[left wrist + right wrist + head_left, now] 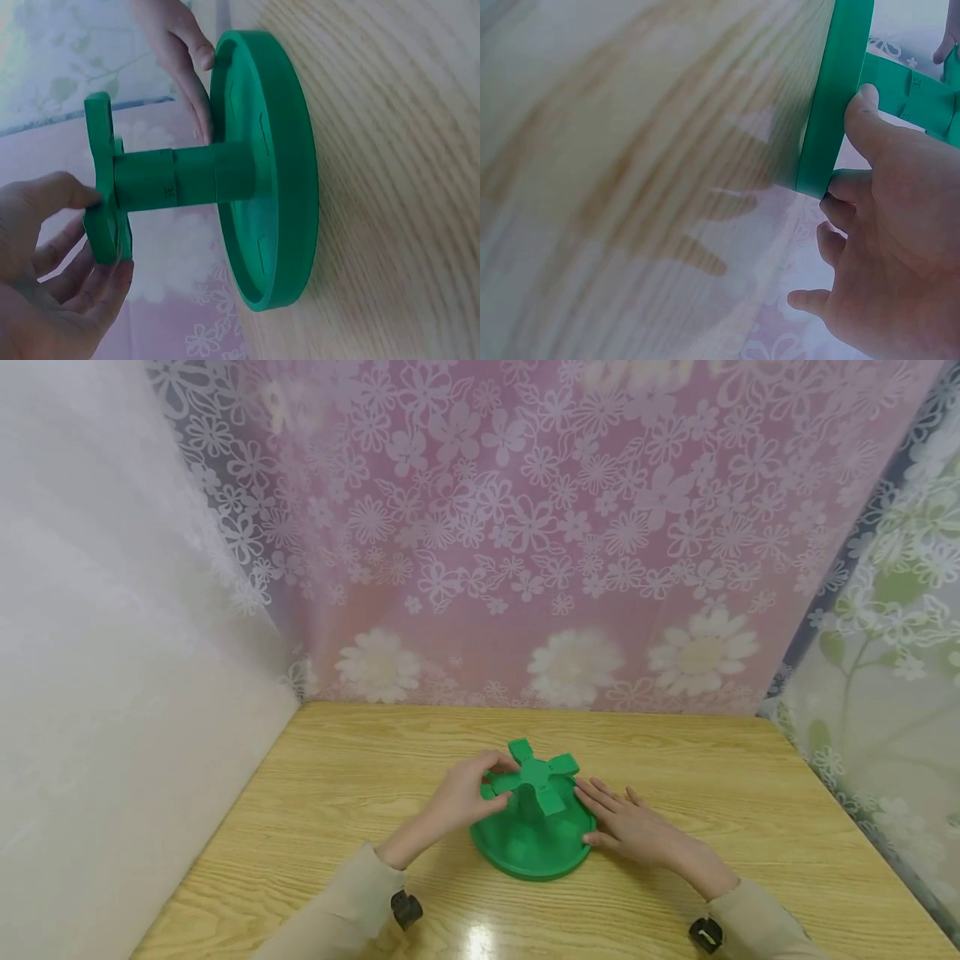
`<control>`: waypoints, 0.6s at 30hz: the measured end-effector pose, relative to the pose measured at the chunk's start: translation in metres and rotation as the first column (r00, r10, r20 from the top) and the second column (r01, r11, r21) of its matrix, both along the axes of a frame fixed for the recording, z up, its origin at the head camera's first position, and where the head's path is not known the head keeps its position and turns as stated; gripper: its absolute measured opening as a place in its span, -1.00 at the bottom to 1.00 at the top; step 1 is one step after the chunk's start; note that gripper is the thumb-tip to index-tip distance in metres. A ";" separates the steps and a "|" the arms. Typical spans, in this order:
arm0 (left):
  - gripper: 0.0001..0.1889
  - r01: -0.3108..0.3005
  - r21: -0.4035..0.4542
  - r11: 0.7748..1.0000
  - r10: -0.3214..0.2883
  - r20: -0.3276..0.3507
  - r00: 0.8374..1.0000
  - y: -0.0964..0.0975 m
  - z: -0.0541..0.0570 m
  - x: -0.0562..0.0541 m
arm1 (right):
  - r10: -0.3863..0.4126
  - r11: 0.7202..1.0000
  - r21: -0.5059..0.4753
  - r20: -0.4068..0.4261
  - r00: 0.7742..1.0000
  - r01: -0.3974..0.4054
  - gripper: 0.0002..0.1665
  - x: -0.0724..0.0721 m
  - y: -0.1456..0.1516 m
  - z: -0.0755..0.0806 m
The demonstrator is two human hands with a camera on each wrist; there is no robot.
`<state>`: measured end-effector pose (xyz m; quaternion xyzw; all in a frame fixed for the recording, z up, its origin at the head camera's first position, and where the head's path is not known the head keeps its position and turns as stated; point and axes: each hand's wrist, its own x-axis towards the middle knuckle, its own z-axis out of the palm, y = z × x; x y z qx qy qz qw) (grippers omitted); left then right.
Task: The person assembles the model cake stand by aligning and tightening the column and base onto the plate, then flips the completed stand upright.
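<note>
A green plastic stand is upright on the table. Its round, rimmed base (pixel 534 867) carries a column (pixel 191 176) of stacked cylinder sections, topped by a four-armed cross piece (pixel 535 772). My left hand (pixel 467 789) holds one arm of the cross, thumb on its upper side and fingers beneath, as the left wrist view shows. On the opposite side, my right hand (pixel 637 828) rests against the base rim with its fingers stretched out. Thumb and index finger touch the rim in the right wrist view.
The stand is on a light wood-grain table (pixel 360 760). A pink flowered curtain (pixel 487 568) hangs along the far edge, with a white sheet (pixel 135 652) at the left and a leaf-patterned one (pixel 885 677) at the right. Each wrist wears a small black device (pixel 406 910).
</note>
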<state>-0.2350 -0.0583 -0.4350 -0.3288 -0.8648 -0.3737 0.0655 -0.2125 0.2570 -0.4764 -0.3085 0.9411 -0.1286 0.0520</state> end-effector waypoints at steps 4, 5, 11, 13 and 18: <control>-0.68 -0.042 0.014 0.999 0.042 -0.007 0.999 -0.002 0.001 -0.008 | -0.006 1.000 0.020 0.006 1.000 0.005 -0.10 -0.001 0.001 0.000; -0.69 -0.048 0.022 0.999 0.048 -0.011 0.999 -0.002 0.001 -0.010 | -0.006 1.000 0.025 0.006 1.000 0.006 -0.10 -0.001 0.001 0.000; -0.71 -0.092 0.042 0.995 0.092 -0.001 0.996 0.002 -0.002 -0.019 | 0.013 1.000 0.010 -0.017 1.000 -0.012 -0.10 -0.001 0.001 -0.002; -0.71 -0.099 0.046 0.994 0.100 -0.015 0.995 0.003 -0.002 -0.021 | 0.026 1.000 -0.005 -0.032 0.999 -0.026 -0.11 -0.001 0.001 -0.003; -0.70 -0.113 0.060 0.992 0.118 -0.071 0.990 0.004 0.000 -0.021 | 0.036 0.999 -0.018 -0.052 0.998 -0.037 -0.12 -0.001 0.000 -0.002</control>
